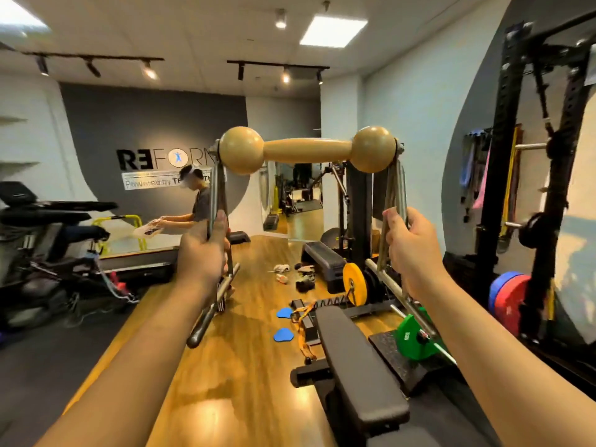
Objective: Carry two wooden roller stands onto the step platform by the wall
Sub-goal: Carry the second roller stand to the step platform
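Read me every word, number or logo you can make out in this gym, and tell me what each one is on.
"REFORM", last letter hidden by the wooden roller: the grey wall.
"Powered by T...", the rest hidden: white strip under that logo.
White marking on the green weight plate: too blurred to read.
Nothing else legible.

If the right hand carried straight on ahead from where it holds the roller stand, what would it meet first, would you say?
Probably the black machine upright just beyond the right hand, though depth is unclear. The step platform lies lower, under that line. The grip is on the stand frame.
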Action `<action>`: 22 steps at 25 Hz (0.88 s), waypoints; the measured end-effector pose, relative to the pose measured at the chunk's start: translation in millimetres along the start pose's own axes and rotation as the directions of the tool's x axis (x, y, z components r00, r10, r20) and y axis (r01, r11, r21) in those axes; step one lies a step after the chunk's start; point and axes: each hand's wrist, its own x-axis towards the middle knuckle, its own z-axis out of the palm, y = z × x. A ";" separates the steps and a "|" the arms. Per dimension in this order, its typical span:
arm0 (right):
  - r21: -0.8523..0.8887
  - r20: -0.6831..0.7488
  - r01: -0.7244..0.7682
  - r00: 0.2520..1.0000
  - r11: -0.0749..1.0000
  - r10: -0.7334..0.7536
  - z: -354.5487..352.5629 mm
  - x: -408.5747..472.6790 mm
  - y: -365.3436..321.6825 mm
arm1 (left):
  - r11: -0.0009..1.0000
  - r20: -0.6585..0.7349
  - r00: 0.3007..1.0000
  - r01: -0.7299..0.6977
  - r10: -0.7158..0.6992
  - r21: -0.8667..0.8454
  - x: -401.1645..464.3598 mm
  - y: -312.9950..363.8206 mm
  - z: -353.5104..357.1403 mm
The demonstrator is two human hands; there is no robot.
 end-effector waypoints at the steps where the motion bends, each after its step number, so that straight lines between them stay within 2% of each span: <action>1: 0.007 0.016 0.001 1.000 1.000 -0.001 20.4 1.2 0.3 | 1.000 -0.011 1.000 0.011 -0.011 -0.011 8.9 -4.4 -16.7; 10: -0.009 0.078 0.032 0.996 0.999 -0.031 180.0 23.8 6.0 | 0.992 -0.181 0.983 0.051 -0.029 0.119 99.3 -50.0 -131.0; 22: -0.060 0.115 0.007 0.993 0.998 -0.001 330.4 117.6 114.1 | 0.989 -0.216 0.971 0.122 -0.103 0.078 212.3 -163.0 -159.0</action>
